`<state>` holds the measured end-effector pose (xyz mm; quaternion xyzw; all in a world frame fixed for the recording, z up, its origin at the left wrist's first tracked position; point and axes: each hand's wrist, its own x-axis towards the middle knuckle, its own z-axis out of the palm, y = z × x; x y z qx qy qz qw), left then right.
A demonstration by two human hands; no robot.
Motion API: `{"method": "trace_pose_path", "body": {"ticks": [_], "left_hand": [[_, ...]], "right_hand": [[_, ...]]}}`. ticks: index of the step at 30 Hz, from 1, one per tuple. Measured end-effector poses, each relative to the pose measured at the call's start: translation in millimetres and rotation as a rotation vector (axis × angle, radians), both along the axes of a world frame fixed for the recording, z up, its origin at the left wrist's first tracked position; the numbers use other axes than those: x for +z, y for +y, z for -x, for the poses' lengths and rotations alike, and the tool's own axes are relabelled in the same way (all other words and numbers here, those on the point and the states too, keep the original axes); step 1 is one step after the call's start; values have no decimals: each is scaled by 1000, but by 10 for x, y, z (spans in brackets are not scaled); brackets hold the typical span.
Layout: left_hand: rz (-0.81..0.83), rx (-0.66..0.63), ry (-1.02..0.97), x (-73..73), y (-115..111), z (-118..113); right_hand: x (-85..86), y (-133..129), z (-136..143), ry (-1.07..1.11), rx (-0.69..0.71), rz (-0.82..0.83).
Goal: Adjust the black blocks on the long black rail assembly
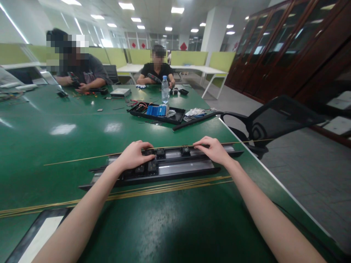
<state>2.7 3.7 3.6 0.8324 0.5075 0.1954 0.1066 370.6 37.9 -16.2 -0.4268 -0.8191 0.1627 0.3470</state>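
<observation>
Two long black channels with grey strips lie side by side before me, a far channel point(175, 154) and a near channel point(186, 167). Several small black blocks sit in them, among them one block point(185, 150) close to my right hand. A long thin brass-coloured rod point(82, 159) runs along the far channel and sticks out past both ends. With thumb and fingertips together, my right hand point(212, 149) pinches the rod. My left hand point(135, 155) is curled at the rod and a black block in the far channel; its fingertips partly hide what they grip.
Several more brass-coloured rods point(164, 187) lie in front of the channels. Further back are a black tray point(137, 114) with blue parts, gloves point(194, 114) and a water bottle point(165, 90). Two people sit across the green table. An office chair point(279, 120) stands right.
</observation>
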Motion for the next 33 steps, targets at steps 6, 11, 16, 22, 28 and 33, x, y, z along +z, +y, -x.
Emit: {"method": "trace_pose_path", "body": {"ticks": [6, 11, 16, 22, 28, 33], "left_hand": [[11, 12, 2, 22, -17, -12], [6, 1, -5, 3, -7, -4], [-2, 8, -10, -9, -3, -2], [-10, 1, -10, -7, -2, 0], [-3, 2, 5, -12, 4, 9], [8, 10, 9, -17, 8, 12]], "right_hand": [[40, -15, -8, -17, -10, 8], [60, -20, -27, -49, -8, 9], [51, 11, -115, -59, -22, 23], [71, 24, -171, -74, -32, 54], [122, 4, -188, -73, -53, 100], [136, 3, -216, -72, -42, 112]]}}
